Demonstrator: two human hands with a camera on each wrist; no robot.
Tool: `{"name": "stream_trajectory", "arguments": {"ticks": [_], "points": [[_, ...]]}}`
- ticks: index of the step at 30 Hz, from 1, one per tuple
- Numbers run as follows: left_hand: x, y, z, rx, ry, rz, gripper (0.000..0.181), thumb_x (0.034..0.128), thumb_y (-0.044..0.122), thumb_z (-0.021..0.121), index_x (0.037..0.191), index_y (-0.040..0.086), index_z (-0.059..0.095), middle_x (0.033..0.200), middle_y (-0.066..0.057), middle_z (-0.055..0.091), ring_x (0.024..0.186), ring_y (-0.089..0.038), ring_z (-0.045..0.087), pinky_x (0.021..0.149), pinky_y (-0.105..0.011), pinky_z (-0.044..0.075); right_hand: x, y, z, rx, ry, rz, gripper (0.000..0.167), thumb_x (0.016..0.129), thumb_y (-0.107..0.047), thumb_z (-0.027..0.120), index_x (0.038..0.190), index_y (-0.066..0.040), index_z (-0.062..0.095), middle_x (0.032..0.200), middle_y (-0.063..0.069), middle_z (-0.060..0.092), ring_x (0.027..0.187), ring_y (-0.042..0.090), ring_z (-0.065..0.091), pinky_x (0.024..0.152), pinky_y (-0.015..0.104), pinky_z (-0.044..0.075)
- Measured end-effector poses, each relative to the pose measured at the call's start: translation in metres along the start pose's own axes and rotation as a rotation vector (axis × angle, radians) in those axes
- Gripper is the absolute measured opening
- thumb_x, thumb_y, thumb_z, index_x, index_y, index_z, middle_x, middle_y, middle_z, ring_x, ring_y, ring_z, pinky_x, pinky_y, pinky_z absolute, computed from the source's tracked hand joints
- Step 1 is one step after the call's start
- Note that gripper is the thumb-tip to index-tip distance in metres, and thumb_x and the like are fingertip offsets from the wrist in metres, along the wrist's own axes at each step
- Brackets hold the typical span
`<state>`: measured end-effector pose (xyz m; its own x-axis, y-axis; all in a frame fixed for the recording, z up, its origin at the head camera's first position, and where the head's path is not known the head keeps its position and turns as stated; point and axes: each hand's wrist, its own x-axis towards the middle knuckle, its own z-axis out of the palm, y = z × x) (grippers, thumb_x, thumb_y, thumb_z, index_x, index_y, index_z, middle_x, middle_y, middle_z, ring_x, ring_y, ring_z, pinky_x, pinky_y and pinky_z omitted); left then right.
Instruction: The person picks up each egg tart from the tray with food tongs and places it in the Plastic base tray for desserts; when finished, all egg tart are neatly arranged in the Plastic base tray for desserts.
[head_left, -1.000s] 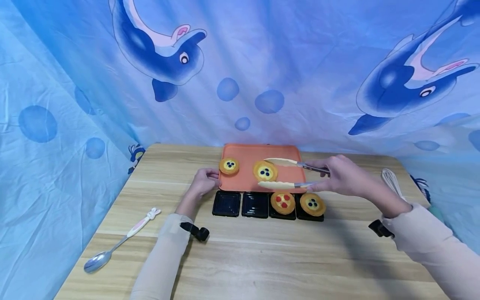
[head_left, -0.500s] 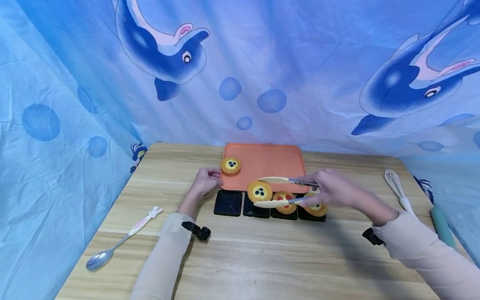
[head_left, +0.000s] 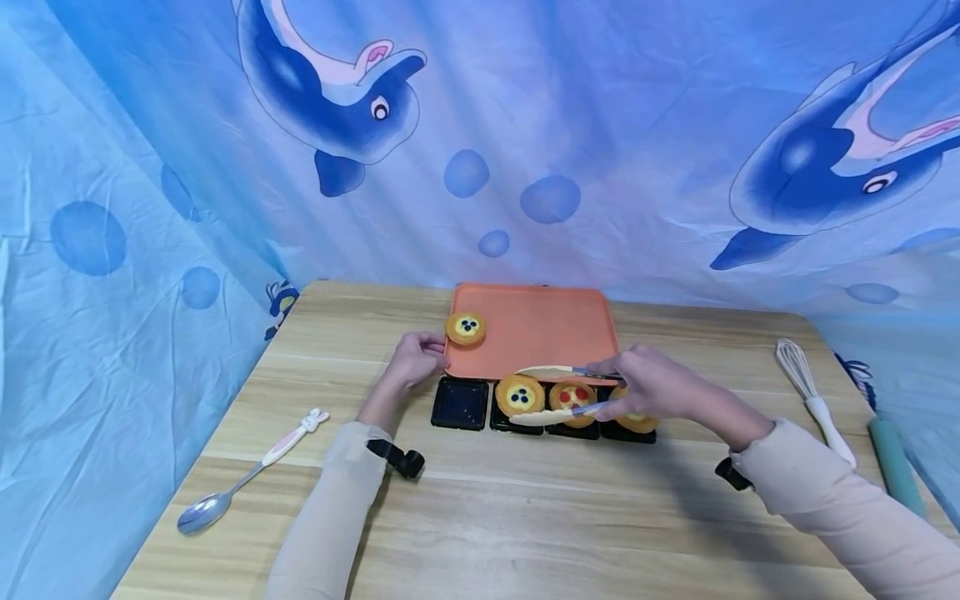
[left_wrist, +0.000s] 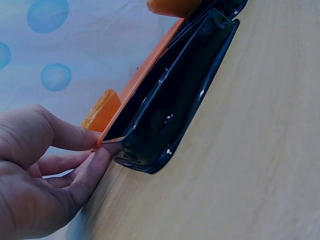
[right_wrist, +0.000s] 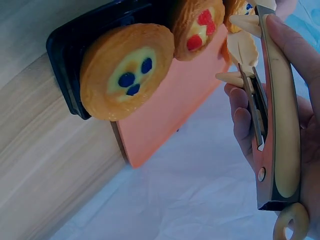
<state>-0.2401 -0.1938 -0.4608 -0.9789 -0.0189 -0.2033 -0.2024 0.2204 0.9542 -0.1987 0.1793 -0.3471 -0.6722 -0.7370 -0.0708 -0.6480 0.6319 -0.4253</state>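
**Tongs around a tart, in front of the orange tray**

The left hand [head_left: 415, 358] has its grip on the near left corner of the orange tray [head_left: 551, 329], pinching it with thumb and fingers. The grip of the right hand [head_left: 647, 383] is closed around the tongs [right_wrist: 285, 125], whose two arms stand apart, in front of the tray, on either side of a berry tart [head_left: 520, 394]. Whether their tips touch it, one cannot tell.

Along the tray's front edge stand four black boxes [head_left: 460, 403] in one row; the leftmost shows its dark floor. Four tarts are counted: the berry tart at the second box, a red-topped tart [head_left: 567, 398] on the third, another dark-dotted tart [right_wrist: 125, 67] on the fourth, and a last tart [head_left: 466, 330] at the tray's left edge.

Behind the tray, its far edge is close to the blue cloth [head_left: 592, 125], where two dolphins are printed. In front, wide wood of the table [head_left: 525, 533] gives room. One spoon [head_left: 279, 447] lies to the tray's left; one whisk [head_left: 821, 417] and one green rod [head_left: 896, 467] lie to its right.
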Motion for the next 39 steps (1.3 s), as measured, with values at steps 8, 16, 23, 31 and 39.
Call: {"name": "stream_trajectory", "arguments": {"ticks": [8, 16, 23, 31, 39], "points": [[-0.001, 0.000, -0.001, -0.028, -0.012, 0.015, 0.043, 0.0791, -0.014, 0.065, 0.122, -0.015, 0.057, 0.107, -0.026, 0.062, 0.085, -0.024, 0.064, 0.070, -0.026, 0.058, 0.002, -0.001, 0.005, 0.016, 0.018, -0.033, 0.060, 0.080, -0.028, 0.085, 0.126, 0.003, 0.065, 0.056, -0.009, 0.033, 0.046, 0.002, 0.018, 0.044, 0.020, 0.022], [0.000, 0.000, -0.001, -0.035, -0.012, 0.000, 0.042, 0.0795, -0.015, 0.065, 0.121, -0.013, 0.058, 0.107, -0.025, 0.062, 0.087, -0.026, 0.063, 0.070, -0.027, 0.058, 0.003, -0.002, 0.004, 0.014, 0.005, -0.016, 0.059, 0.081, -0.029, 0.083, 0.128, 0.001, 0.065, 0.084, -0.002, 0.068, 0.047, 0.003, 0.019, 0.046, 0.022, 0.026], [0.000, 0.000, 0.000, -0.033, -0.009, 0.002, 0.042, 0.0791, -0.015, 0.064, 0.121, -0.013, 0.058, 0.104, -0.023, 0.062, 0.084, -0.024, 0.063, 0.070, -0.027, 0.058, 0.002, -0.002, 0.004, 0.005, 0.002, 0.011, 0.066, 0.079, -0.031, 0.085, 0.132, 0.001, 0.062, 0.111, 0.015, 0.071, 0.046, 0.003, 0.022, 0.049, 0.024, 0.033], [0.001, 0.004, 0.001, -0.035, -0.010, -0.004, 0.042, 0.0792, -0.016, 0.063, 0.121, -0.013, 0.057, 0.106, -0.024, 0.062, 0.086, -0.025, 0.063, 0.072, -0.028, 0.058, -0.001, -0.005, -0.004, 0.012, 0.079, 0.125, 0.091, 0.070, -0.050, 0.087, 0.143, -0.007, 0.053, 0.095, 0.008, 0.068, 0.058, 0.010, 0.040, 0.055, 0.029, 0.039], [0.001, 0.001, -0.001, -0.028, -0.008, -0.010, 0.044, 0.0799, -0.016, 0.065, 0.123, -0.014, 0.057, 0.108, -0.025, 0.061, 0.088, -0.026, 0.064, 0.074, -0.029, 0.059, -0.005, -0.003, -0.012, 0.042, 0.171, 0.133, 0.093, 0.069, -0.053, 0.086, 0.141, -0.004, 0.054, 0.124, 0.020, 0.065, 0.056, 0.012, 0.042, 0.062, 0.033, 0.044]]}}
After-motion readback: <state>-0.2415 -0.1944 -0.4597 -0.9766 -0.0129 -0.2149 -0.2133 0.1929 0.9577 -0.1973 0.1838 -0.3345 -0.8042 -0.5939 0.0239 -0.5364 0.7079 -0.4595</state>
